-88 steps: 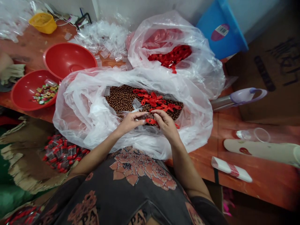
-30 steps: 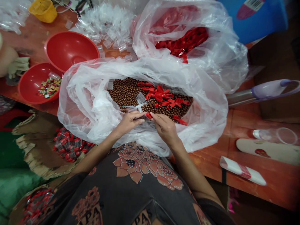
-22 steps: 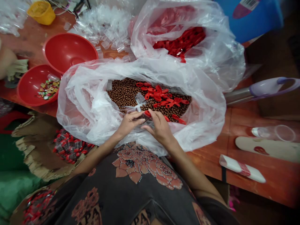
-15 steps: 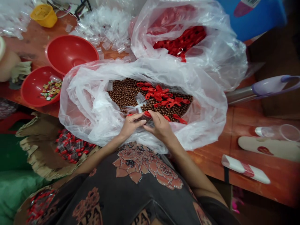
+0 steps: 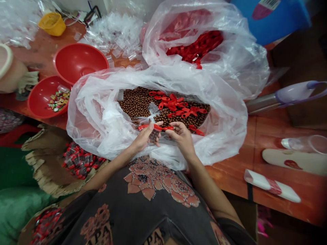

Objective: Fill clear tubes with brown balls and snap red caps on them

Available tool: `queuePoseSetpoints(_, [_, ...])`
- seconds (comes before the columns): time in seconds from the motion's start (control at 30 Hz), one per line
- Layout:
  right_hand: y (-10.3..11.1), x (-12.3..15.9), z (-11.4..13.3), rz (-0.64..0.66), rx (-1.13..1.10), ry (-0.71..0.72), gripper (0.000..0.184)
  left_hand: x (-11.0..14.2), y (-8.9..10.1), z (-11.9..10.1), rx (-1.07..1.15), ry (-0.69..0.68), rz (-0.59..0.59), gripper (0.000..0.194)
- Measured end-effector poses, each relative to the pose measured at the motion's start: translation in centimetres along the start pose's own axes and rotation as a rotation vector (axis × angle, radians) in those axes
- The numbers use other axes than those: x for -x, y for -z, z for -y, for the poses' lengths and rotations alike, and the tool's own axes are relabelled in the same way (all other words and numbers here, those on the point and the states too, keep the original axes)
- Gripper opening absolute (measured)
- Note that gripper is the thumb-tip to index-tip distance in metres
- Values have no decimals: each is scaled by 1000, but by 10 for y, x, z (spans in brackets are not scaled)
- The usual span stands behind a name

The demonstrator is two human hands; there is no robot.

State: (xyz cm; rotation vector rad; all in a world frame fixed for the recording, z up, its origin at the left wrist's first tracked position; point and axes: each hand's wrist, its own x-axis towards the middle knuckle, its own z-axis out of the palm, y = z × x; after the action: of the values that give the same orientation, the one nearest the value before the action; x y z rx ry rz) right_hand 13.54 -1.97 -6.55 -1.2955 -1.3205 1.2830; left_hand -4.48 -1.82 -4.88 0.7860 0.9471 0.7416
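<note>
My left hand (image 5: 143, 139) is closed around a small clear plastic container (image 5: 154, 135) filled with brown balls, with a red cap at its top. In my right hand (image 5: 183, 136), thumb and fingers pinch a red plastic cap (image 5: 168, 128) just right of the container. Both hands are over the near rim of a large white plastic bag (image 5: 94, 112). Inside the bag lie many small brown balls (image 5: 135, 102), with several red looped caps (image 5: 173, 102) scattered on top. A clear empty container (image 5: 153, 108) rests among the balls.
Behind stands another plastic bag (image 5: 245, 64) of red pieces, beside a heap of clear containers (image 5: 117, 34). Two red bowls (image 5: 79, 58) sit left. A torn cardboard box (image 5: 41, 166) at lower left holds filled, red-capped containers (image 5: 81, 160). A purple-handled flask (image 5: 291, 95) lies right.
My hands have moved apart; the right has shifted right with a red cap pinched in it. The left keeps the filled container, now lower and more visible. The view has shifted slightly.
</note>
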Motion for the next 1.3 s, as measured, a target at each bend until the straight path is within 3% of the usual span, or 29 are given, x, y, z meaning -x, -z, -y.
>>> queuePoseSetpoints(0.1, [-2, 2, 1, -109, -145, -84, 30, 0, -2, -5, -30, 22, 20, 64])
queuePoseSetpoints(0.17, [-5, 5, 6, -133, -68, 19, 31, -2, -5, -5, -54, 41, 28, 64])
queuePoseSetpoints(0.23, [-8, 8, 10, -70, 123, 186, 35, -5, -10, -3, -74, 55, 14, 69])
queuePoseSetpoints(0.37, [-12, 13, 11, 72, 550, 467, 68, -10, -18, 2, -64, 57, -68, 85])
queuePoseSetpoints(0.5, [-15, 12, 5, 90, 750, 576, 88, -13, -21, 3, -38, 55, -141, 69])
queuePoseSetpoints(0.63, [-16, 7, 1, 96, 835, 667, 82, -13, -22, 8, 6, -2, -183, 57])
queuePoseSetpoints(0.77, [-15, 5, 1, 172, 827, 739, 72, -5, -19, 13, -34, -10, -169, 58])
queuePoseSetpoints(0.93, [-18, 14, 3, 163, 779, 639, 67, -4, 11, -18, -598, -117, 35, 48])
queuePoseSetpoints(0.97, [-20, 16, 3, 163, 786, 611, 66, -9, 20, -29, -724, -165, 34, 43])
queuePoseSetpoints(1.1, [-26, 19, 4, 229, 814, 567, 60, -51, 50, -65, -1231, -375, -160, 32])
queuePoseSetpoints(1.2, [-31, 19, 4, 263, 830, 541, 62, -87, 58, -74, -1507, -540, -19, 42])
queuePoseSetpoints(1.3, [-33, 20, 6, 320, 878, 492, 73, -107, 61, -74, -1619, -531, 106, 35])
